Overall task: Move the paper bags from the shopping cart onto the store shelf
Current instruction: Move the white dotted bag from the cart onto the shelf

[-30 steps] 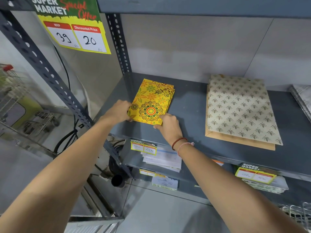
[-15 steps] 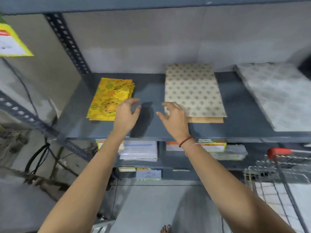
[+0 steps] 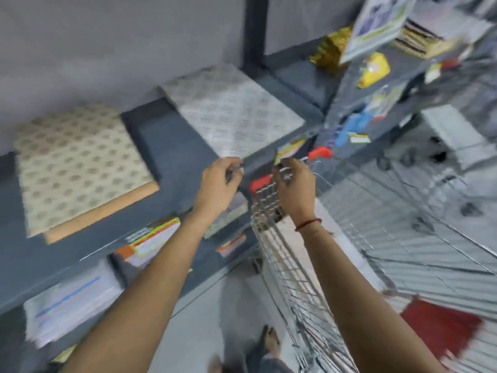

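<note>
Both hands empty, fingers loosely curled: left hand (image 3: 219, 184) over the shelf (image 3: 172, 146) edge, right hand (image 3: 294, 184) nearer the shopping cart (image 3: 349, 238) at right; red paper bags (image 3: 441, 327) lie in its near-right basket, blurred

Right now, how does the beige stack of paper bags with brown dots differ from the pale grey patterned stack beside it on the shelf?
The beige stack of paper bags with brown dots lies to the left; the pale grey patterned stack lies to the right. The beige stack shows a plain tan layer sticking out below its near edge; the grey stack shows none. The grey stack's near corner is close to the left hand; the beige stack is farther. Both lie flat on the grey metal shelf.
</note>
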`<state>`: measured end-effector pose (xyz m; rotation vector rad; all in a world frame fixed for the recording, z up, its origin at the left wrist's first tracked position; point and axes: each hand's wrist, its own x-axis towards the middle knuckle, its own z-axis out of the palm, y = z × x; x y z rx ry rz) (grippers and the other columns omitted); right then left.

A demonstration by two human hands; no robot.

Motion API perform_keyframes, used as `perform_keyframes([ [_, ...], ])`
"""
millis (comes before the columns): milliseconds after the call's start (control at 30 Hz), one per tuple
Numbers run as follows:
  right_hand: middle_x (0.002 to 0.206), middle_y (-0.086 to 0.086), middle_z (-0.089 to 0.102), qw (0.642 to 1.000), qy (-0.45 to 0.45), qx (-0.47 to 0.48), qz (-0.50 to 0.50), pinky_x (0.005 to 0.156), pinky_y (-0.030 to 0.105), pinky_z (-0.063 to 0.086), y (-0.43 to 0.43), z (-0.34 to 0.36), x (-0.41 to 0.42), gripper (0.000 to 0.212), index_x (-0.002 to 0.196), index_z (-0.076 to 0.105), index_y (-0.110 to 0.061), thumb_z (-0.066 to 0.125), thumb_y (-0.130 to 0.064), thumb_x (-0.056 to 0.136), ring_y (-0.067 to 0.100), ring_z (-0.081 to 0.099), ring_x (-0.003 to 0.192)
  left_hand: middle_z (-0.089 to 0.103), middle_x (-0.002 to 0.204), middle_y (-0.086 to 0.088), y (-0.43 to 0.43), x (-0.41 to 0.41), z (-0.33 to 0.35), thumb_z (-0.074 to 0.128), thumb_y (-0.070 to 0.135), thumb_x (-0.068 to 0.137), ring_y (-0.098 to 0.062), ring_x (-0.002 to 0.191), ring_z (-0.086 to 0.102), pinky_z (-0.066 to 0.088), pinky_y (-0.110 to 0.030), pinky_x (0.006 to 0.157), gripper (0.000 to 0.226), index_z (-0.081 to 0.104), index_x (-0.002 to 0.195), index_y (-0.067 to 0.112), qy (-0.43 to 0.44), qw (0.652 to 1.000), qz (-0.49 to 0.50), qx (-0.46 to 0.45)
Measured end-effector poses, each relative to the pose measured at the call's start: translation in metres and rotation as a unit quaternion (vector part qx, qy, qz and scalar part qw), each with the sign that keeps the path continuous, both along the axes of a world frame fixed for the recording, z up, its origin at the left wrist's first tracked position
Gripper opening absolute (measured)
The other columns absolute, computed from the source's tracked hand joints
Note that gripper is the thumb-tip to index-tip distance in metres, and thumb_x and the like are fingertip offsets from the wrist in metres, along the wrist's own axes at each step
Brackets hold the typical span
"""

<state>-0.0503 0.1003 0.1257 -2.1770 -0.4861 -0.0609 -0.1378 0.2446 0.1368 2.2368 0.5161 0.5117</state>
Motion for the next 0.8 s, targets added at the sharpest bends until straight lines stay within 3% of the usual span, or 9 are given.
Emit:
perform_keyframes([
  [67, 0.097, 0.021, 0.066, 0.998, 0.016, -0.034, -0.059, 0.078, 0.045, 0.05, -0.06, -0.022, 0.022, 0.024, 0.107, 0.065, -0.003, 0.062, -0.016, 0.087, 0.036, 0.061, 0.091, 0.068, 0.115, -0.009, -0.046, 0.033, -0.011, 0.059, 0.018, 0.09, -0.021, 0.102, 0.065, 0.043, -0.017, 0.088, 0.027, 0.066, 0.115, 0.008, 0.036, 0.996, -0.085, -0.004],
  [133, 0.099, 0.021, 0.067, 0.989, 0.059, -0.055, -0.121, 0.08, 0.043, 0.049, -0.113, -0.049, 0.034, 0.025, 0.107, 0.065, -0.003, 0.062, -0.017, 0.087, 0.037, 0.061, 0.092, 0.068, 0.114, -0.01, -0.085, 0.061, -0.023, 0.06, 0.018, 0.09, -0.023, 0.103, 0.064, 0.047, -0.026, 0.09, 0.028, 0.065, 0.115, 0.007, 0.069, 0.987, -0.147, -0.002],
  [233, 0.105, 0.019, 0.069, 0.972, 0.139, -0.075, -0.173, 0.085, 0.043, 0.051, -0.163, -0.088, 0.035, 0.027, 0.109, 0.064, -0.002, 0.064, -0.016, 0.086, 0.036, 0.063, 0.096, 0.065, 0.12, -0.013, -0.12, 0.091, -0.042, 0.06, 0.018, 0.089, -0.027, 0.11, 0.061, 0.044, -0.027, 0.092, 0.034, 0.061, 0.12, 0.005, 0.119, 0.974, -0.19, 0.006],
  [333, 0.105, 0.019, 0.069, 0.95, 0.211, -0.106, -0.204, 0.084, 0.038, 0.049, -0.207, -0.127, 0.039, 0.027, 0.108, 0.065, -0.001, 0.064, -0.015, 0.085, 0.035, 0.063, 0.099, 0.054, 0.132, -0.014, -0.158, 0.123, -0.075, 0.058, 0.026, 0.091, -0.029, 0.12, 0.053, 0.042, -0.032, 0.098, 0.045, 0.05, 0.131, 0.006, 0.234, 0.95, -0.205, -0.023],
  [467, 0.11, 0.022, 0.066, 0.921, 0.29, -0.177, -0.192, 0.089, 0.039, 0.047, -0.249, -0.176, 0.039, 0.032, 0.113, 0.063, 0.0, 0.064, -0.018, 0.086, 0.034, 0.059, 0.109, 0.043, 0.144, -0.014, -0.201, 0.141, -0.126, 0.054, 0.034, 0.092, -0.032, 0.129, 0.045, 0.041, -0.039, 0.105, 0.057, 0.038, 0.14, 0.007, 0.383, 0.905, -0.152, -0.105],
  [600, 0.119, 0.019, 0.064, 0.894, 0.344, -0.238, -0.164, 0.092, 0.037, 0.046, -0.28, -0.222, 0.043, 0.039, 0.121, 0.059, -0.002, 0.062, -0.021, 0.088, 0.032, 0.058, 0.113, 0.035, 0.145, -0.02, -0.235, 0.133, -0.181, 0.052, 0.032, 0.092, -0.036, 0.128, 0.042, 0.042, -0.044, 0.104, 0.062, 0.028, 0.142, 0.002, 0.5, 0.835, -0.047, -0.225],
  [700, 0.131, 0.017, 0.058, 0.877, 0.371, -0.271, -0.141, 0.099, 0.036, 0.043, -0.297, -0.257, 0.051, 0.048, 0.131, 0.051, -0.003, 0.062, -0.023, 0.088, 0.031, 0.053, 0.122, 0.027, 0.148, -0.022, -0.257, 0.121, -0.222, 0.052, 0.031, 0.093, -0.039, 0.133, 0.036, 0.037, -0.046, 0.109, 0.064, 0.024, 0.142, 0.0, 0.536, 0.804, 0.045, -0.255],
  [800, 0.139, 0.018, 0.049, 0.866, 0.385, -0.303, -0.104, 0.106, 0.038, 0.038, -0.306, -0.283, 0.063, 0.062, 0.139, 0.04, -0.004, 0.064, -0.027, 0.087, 0.031, 0.045, 0.129, 0.014, 0.156, -0.022, -0.275, 0.107, -0.248, 0.049, 0.03, 0.093, -0.039, 0.143, 0.02, 0.023, -0.045, 0.116, 0.073, 0.011, 0.148, 0.0, 0.549, 0.77, 0.113, -0.305],
])
